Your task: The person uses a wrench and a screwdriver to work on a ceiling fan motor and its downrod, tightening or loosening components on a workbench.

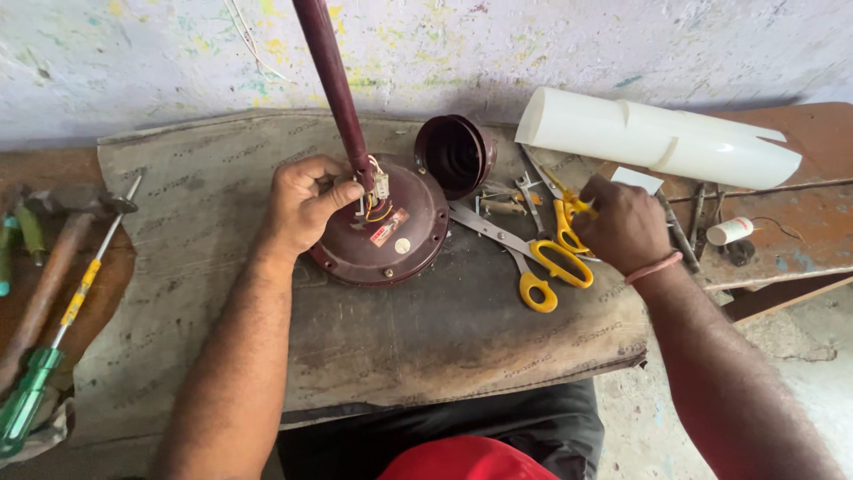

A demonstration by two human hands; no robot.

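A maroon ceiling-fan motor housing (382, 238) lies on a worn grey mat (426, 329), with its maroon down rod (336, 84) rising toward the wall. My left hand (304, 203) grips the housing's top beside the rod, fingers at the white connector and yellow wires (378, 197). My right hand (622, 224) rests to the right, fingers closed around a small yellow-handled tool (573, 209) among the tools there. Yellow-handled scissors (542, 267) lie just left of that hand. A maroon canopy cup (455, 153) lies on its side behind the housing.
A white curved plastic sheet (657, 138) lies at the back right on a rusty bench (800, 231). A white tape roll (730, 231) sits near it. At the left are a green-handled screwdriver (35, 382) and a hammer (53, 267). Small pliers (524, 191) lie behind the scissors.
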